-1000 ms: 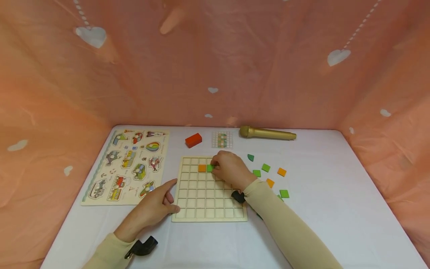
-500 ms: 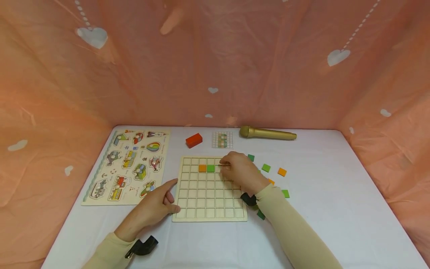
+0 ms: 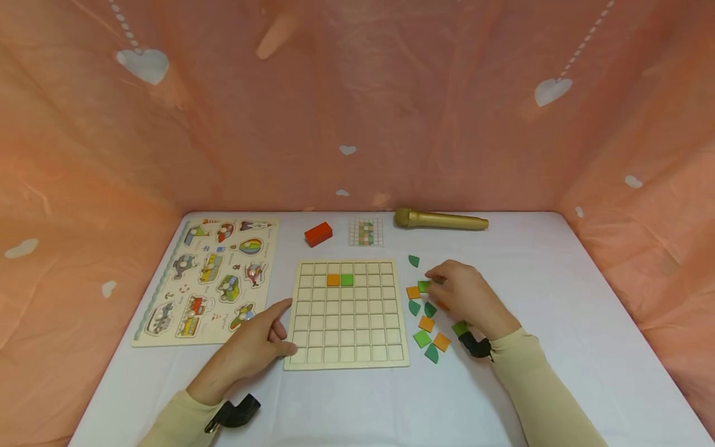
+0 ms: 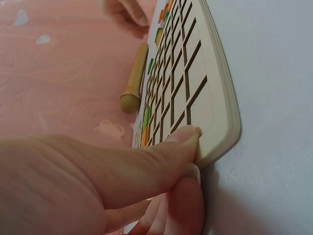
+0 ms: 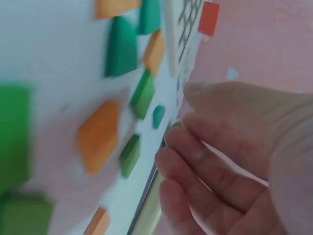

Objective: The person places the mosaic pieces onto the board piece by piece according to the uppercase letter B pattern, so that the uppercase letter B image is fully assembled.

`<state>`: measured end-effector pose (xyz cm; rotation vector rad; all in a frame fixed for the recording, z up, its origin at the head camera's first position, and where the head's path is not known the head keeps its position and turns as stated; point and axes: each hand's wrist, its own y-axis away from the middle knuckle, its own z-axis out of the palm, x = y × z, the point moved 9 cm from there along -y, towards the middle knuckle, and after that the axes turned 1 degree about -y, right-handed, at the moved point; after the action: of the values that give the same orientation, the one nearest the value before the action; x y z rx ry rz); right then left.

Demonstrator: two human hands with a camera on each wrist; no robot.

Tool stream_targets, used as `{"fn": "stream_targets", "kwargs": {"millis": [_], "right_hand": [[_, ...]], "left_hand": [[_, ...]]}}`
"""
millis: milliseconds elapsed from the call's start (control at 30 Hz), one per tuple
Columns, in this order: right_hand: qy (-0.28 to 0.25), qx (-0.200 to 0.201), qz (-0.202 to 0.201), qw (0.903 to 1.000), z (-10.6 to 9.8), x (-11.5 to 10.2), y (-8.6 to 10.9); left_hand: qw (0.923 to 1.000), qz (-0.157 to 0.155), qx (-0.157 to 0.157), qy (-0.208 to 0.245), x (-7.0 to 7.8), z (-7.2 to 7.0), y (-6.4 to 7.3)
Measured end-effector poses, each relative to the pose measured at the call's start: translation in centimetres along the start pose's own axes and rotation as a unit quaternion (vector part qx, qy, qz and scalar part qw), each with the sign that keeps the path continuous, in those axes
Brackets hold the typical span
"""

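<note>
Two squares (image 3: pixel 347 280) sit side by side in the board (image 3: pixel 347 323), my left hand (image 3: pixel 252 346) bracing its left edge, thumb and index straight. My right hand (image 3: pixel 468 298), relaxed, visibly gripping nothing, hovers over loose tiles (image 3: pixel 427 324) beside the board: best pinch one by its edges.

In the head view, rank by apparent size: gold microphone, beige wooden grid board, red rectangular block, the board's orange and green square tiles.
Grid board
Gold microphone
Red block
Orange tile and green tile: too alike to rank
</note>
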<state>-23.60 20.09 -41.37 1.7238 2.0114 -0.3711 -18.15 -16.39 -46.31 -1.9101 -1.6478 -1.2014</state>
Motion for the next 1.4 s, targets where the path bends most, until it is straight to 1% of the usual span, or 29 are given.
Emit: {"fn": "stream_targets", "kwargs": {"millis": [133,200,333,433,533,800,867,1067,1200,1267,1400], "right_hand": [[0.003,-0.021,0.01,0.9997,0.1,0.9,1.3],[0.019,-0.019,-0.003,0.9996,0.0,0.9,1.8],[0.055,-0.004,-0.036,0.9978,-0.1,0.7,2.9],[0.067,0.004,-0.06,0.996,-0.2,0.2,3.7],[0.069,0.008,-0.072,0.995,-0.1,-0.1,4.4],[0.073,0.012,-0.087,0.9934,0.3,-0.5,5.0],[0.075,0.012,-0.086,0.9934,0.5,-0.5,5.2],[0.09,-0.008,-0.084,0.9924,1.6,-0.9,6.2],[0.1,-0.004,-0.078,0.9919,1.8,-1.1,7.1],[0.105,-0.002,-0.083,0.991,1.9,-1.4,7.5],[0.128,0.004,-0.105,0.9862,2.3,-2.0,8.2]], "left_hand": [[1.0,0.0,0.0,-0.001,-0.1,0.0,0.0],[1.0,-0.002,0.002,-0.001,-0.1,-0.1,0.0],[1.0,-0.009,0.002,0.001,-0.3,-0.2,0.0],[1.0,-0.008,0.0,0.004,-0.2,-0.1,0.0],[1.0,-0.003,-0.002,0.001,-0.2,-0.1,0.0],[1.0,0.004,-0.001,-0.001,-0.2,-0.1,0.0],[1.0,0.004,0.001,0.0,-0.2,-0.1,0.0],[1.0,-0.001,-0.003,0.002,-0.3,0.2,0.4],[1.0,-0.003,-0.003,0.0,-0.3,0.2,0.3],[1.0,-0.002,-0.001,0.0,-0.2,0.1,0.3],[1.0,0.003,0.0,-0.003,-0.1,0.0,0.2]]}}
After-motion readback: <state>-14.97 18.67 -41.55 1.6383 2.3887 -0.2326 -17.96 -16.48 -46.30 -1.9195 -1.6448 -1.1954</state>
